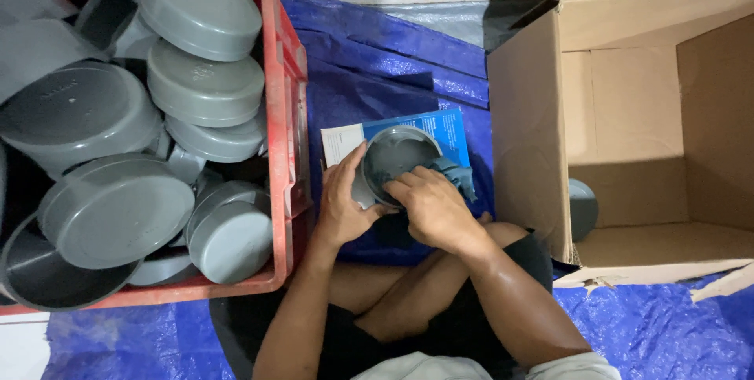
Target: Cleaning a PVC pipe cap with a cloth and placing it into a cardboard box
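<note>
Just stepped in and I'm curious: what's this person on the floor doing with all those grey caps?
A person sits cross-legged on a blue tarp. The left hand steadies a grey round cap, while the right hand presses a dark cloth inside it. A red crate on their left is heaped with similar caps. On their right, an open cardboard box lies on its side with one cap in it.

The red crate runs off the left edge, so its far caps are cut. A grey cap in the cardboard box shows only half, behind the box wall. The right hand covers most of the cloth.
</note>
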